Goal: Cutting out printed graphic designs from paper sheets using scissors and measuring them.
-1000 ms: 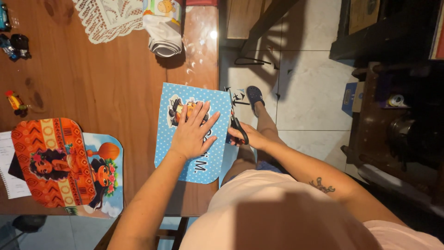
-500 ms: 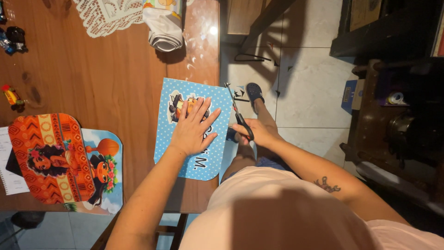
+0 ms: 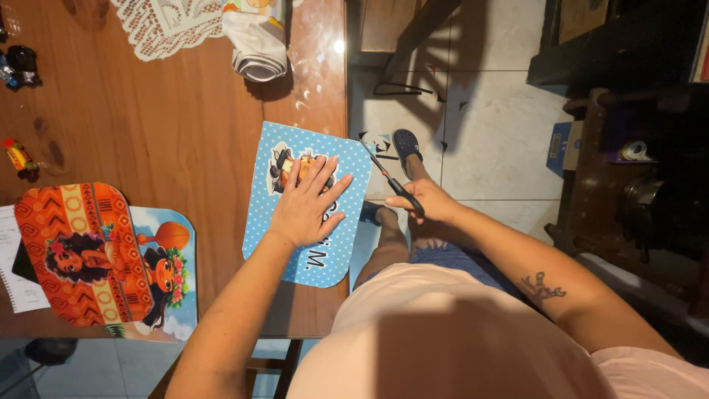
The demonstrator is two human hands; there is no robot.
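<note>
At the table's edge [image 3: 336,103], the left hand [image 3: 306,207] lies flat, fingers spread, pinning the blue dotted card [image 3: 325,258] steady; the right hand [image 3: 428,201], well apart, grips black scissors [image 3: 390,177] beside its overhanging edge.

You wear a pale pink sleeveless top [image 3: 443,332] that fills the frame toward six o'clock, with blue denim shorts [image 3: 450,257] showing above it. Your arms are bare; your right forearm [image 3: 539,284] carries a small dark tattoo. At twelve o'clock from your shorts, a dark slip-on sandal [image 3: 406,142] covers one foot.
</note>
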